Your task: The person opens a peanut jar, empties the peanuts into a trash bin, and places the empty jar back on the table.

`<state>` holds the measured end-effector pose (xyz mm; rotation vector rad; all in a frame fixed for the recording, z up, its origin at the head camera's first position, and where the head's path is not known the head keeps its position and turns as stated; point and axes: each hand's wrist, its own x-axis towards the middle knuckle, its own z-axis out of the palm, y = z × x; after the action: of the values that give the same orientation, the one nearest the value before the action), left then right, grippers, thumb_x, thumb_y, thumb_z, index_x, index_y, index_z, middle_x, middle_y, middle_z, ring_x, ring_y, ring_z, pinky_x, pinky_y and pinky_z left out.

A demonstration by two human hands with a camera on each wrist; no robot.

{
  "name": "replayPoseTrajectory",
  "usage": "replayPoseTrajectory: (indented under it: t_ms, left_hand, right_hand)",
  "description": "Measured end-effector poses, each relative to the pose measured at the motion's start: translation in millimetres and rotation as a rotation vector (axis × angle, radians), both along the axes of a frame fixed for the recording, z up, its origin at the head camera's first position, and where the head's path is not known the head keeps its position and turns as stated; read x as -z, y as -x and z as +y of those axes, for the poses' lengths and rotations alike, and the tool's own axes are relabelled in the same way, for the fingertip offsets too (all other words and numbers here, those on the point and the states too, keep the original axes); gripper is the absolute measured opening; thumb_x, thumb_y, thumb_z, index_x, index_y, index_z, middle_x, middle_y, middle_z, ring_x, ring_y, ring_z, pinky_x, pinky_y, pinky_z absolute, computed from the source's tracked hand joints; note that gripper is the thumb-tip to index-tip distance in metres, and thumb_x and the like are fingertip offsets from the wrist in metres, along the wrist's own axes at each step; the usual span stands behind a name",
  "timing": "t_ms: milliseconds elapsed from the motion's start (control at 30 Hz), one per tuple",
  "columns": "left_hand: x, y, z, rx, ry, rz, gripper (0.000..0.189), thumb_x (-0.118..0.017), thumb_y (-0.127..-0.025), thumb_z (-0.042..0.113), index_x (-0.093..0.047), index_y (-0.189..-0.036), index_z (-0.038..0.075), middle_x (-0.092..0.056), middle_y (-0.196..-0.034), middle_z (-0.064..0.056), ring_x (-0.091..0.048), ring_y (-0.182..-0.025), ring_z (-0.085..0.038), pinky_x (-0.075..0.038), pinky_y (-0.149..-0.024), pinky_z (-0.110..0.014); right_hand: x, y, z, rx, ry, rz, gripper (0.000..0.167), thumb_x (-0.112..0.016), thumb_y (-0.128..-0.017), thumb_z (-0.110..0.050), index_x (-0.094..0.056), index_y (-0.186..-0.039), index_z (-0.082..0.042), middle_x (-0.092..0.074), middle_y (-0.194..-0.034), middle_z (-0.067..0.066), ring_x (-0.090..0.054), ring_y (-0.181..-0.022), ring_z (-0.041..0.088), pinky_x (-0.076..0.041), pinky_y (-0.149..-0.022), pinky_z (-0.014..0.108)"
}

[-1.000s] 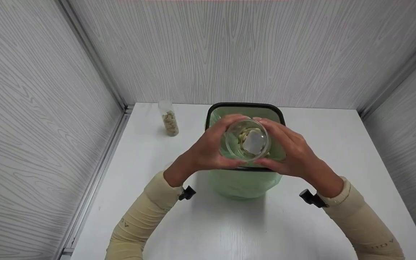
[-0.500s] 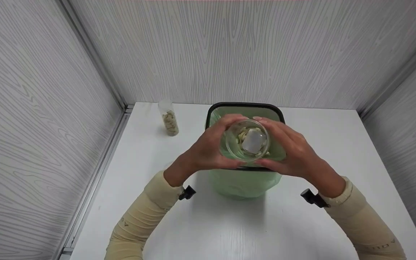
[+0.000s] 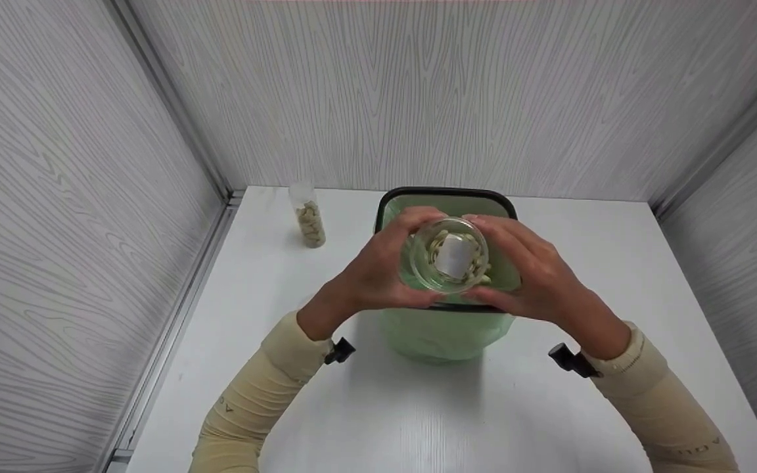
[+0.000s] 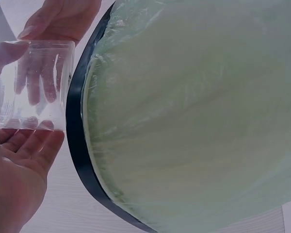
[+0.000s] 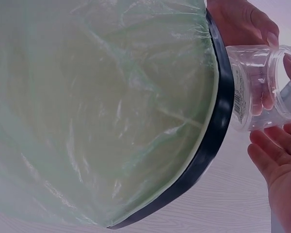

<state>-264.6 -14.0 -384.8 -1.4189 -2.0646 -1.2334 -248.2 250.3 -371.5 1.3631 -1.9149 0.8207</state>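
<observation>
In the head view, a clear plastic jar (image 3: 455, 257) is held over a bin (image 3: 445, 191) with a black rim and a pale green liner. My left hand (image 3: 378, 269) grips its left side and my right hand (image 3: 528, 274) its right, thumbs nearest me. I look down into the jar's mouth at a pale label on its base; pale pieces show around the label and beside the jar. Both wrist views show see-through jar walls close to the bin's rim (image 4: 76, 121). A barcode label (image 5: 239, 94) shows at the jar's far end in the right wrist view.
A clear cylindrical container (image 3: 311, 225), partly filled with pale, bean-like pieces, stands at the back left of the white table (image 3: 418, 427). Wood-patterned panels (image 3: 378, 98) enclose the back and both sides.
The jar has tilted slightly, its label shifting left within the mouth, and more pale pieces show around the label and at the jar's right. Both hands keep their grip in nearly the same place.
</observation>
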Motion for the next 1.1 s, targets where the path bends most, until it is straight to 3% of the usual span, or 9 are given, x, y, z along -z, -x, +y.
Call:
replayPoseTrajectory:
  t_ms: [233,500,767,967,1100]
  left_hand:
    - [1.0,0.1,-1.5,-0.024,-0.013,0.03,0.095,-0.093,-0.074,0.028,-0.04,-0.146,-0.003,-0.051,-0.144,-0.019,-0.054,-0.134,-0.026,-0.048,-0.112,-0.037]
    - [1.0,-1.1,-5.8,-0.057,-0.021,0.032,0.094,-0.093,-0.074,0.028,-0.04,-0.146,-0.004,-0.051,-0.145,-0.019,-0.052,-0.137,-0.027,-0.048,-0.112,-0.038]
    - [3.4,-0.5,-9.3,-0.075,-0.039,0.067,0.095,-0.094,-0.072,0.028,-0.041,-0.145,-0.004,-0.052,-0.143,-0.02,-0.052,-0.136,-0.029,-0.05,-0.11,-0.046]
    - [4.8,-1.6,-12.1,-0.092,-0.046,0.086,0.096,-0.094,-0.071,0.029,-0.041,-0.144,-0.003,-0.052,-0.143,-0.02,-0.052,-0.137,-0.03,-0.05,-0.11,-0.046]
    - [4.6,-2.1,-14.3,-0.094,-0.053,0.095,0.096,-0.094,-0.071,0.029,-0.041,-0.144,-0.003,-0.053,-0.142,-0.02,-0.052,-0.137,-0.03,-0.049,-0.111,-0.044]
  right_hand:
    - [1.8,3.1,2,0.006,0.018,0.025,0.069,-0.079,-0.091,-0.039,-0.059,-0.133,0.012,-0.064,-0.131,0.024,-0.061,-0.125,0.03,-0.042,-0.117,0.023]
    - [3.7,6.7,7,0.101,-0.026,0.059,0.061,-0.076,-0.093,-0.041,-0.064,-0.129,0.006,-0.068,-0.121,0.02,-0.063,-0.113,0.035,-0.041,-0.116,0.024]
    - [8.5,11.4,13,0.204,-0.04,0.098,0.055,-0.073,-0.095,-0.043,-0.067,-0.122,0.004,-0.068,-0.114,0.021,-0.061,-0.107,0.037,-0.047,-0.096,0.045]
    - [11.1,15.0,19,0.28,-0.08,0.055,0.048,-0.071,-0.097,-0.039,-0.065,-0.117,0.005,-0.065,-0.113,0.022,-0.057,-0.105,0.038,-0.046,-0.093,0.051]
    - [13.7,18.0,23,0.343,-0.112,0.015,0.042,-0.078,-0.093,-0.026,-0.062,-0.116,0.005,-0.063,-0.114,0.023,-0.055,-0.105,0.038,-0.044,-0.093,0.054]
